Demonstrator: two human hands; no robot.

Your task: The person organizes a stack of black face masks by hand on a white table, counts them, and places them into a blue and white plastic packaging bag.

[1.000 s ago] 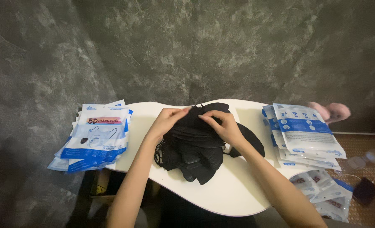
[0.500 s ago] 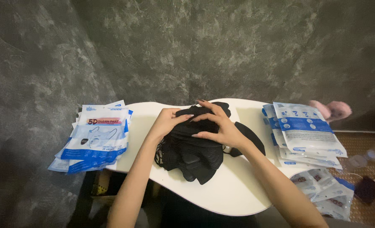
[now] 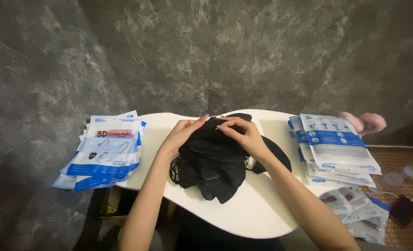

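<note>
Black masks are heaped on white table; top mask is pinched by left hand and right hand grips.

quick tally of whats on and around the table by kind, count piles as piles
black mask pile: 1
blue-and-white packet stacks: 3, left, right, lower right
hands on the masks: 2, left, right
pink fuzzy thing: 1
dark phone-like thing: 1
white table: 1
total: 9

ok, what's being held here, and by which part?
Both hands, left hand and right hand, pinch the top black mask of the black mask pile at its far upper edge, one grip near each end.
</note>
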